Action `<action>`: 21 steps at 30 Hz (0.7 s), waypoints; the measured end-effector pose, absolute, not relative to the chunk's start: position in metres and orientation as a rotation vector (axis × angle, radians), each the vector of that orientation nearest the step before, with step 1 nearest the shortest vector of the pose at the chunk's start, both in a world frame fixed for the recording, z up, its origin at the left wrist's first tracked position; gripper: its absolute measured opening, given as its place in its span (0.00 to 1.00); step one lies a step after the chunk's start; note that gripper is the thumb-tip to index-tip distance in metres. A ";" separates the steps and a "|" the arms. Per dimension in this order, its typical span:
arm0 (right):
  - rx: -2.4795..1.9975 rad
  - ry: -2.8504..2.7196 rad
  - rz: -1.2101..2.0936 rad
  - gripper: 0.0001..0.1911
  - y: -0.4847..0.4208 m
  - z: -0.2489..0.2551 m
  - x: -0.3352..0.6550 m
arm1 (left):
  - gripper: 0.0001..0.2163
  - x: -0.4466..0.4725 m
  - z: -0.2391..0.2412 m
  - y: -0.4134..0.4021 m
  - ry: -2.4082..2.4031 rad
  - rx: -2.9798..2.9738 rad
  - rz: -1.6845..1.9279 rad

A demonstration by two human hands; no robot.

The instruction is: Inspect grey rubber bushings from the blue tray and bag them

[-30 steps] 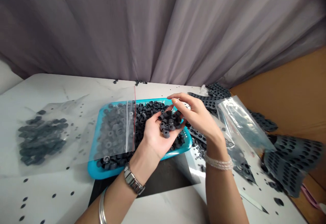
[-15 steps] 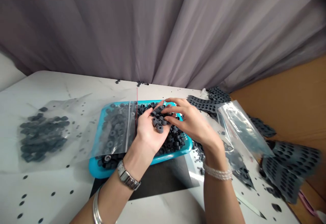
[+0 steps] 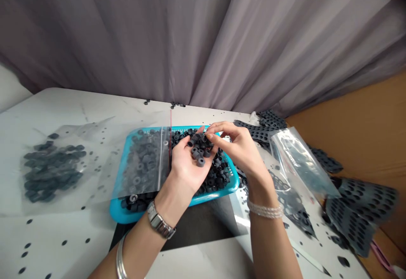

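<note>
My left hand (image 3: 187, 164) is palm up over a turquoise basket (image 3: 234, 181), cupping several small dark grey rubber rings (image 3: 200, 161) with holes through their middles. Above that palm, my right hand (image 3: 233, 143) pinches one ring (image 3: 204, 137) between thumb and fingers. More of the same dark pieces (image 3: 218, 175) fill the basket beneath. A clear zip bag (image 3: 104, 160) lies across the basket's left part, its red-lined edge beside my left hand. At the bag's far left end sits a heap of dark pieces (image 3: 53, 169).
Perforated dark foam sheets (image 3: 361, 207) lie at the right, beside another clear bag (image 3: 301, 160) and a white pen-like tool (image 3: 309, 258). Small black discs (image 3: 64, 242) are scattered on the white table. A dark mat (image 3: 199, 226) is under the basket; a grey curtain (image 3: 190, 37) hangs behind.
My right hand's fingers have drawn together from a spread pose and now pinch one ring, raised slightly from the pile. My left hand stays nearly still with its handful.
</note>
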State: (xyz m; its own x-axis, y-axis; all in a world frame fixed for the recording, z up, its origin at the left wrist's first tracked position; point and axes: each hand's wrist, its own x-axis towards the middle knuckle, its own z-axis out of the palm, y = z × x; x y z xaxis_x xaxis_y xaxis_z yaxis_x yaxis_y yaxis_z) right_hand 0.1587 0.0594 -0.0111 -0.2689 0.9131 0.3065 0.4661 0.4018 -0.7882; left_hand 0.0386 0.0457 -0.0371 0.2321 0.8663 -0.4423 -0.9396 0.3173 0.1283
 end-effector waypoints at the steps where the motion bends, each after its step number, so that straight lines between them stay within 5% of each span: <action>1: -1.197 -1.830 0.792 0.06 0.060 -0.012 0.159 | 0.14 0.039 -0.036 0.046 0.479 -0.183 1.256; 9: -1.034 -1.337 1.334 0.05 0.063 -0.018 0.158 | 0.15 0.041 -0.025 0.043 0.482 -0.232 1.277; 21: -0.843 -1.297 1.517 0.04 0.059 -0.008 0.167 | 0.18 0.037 -0.005 0.037 0.488 -0.228 1.280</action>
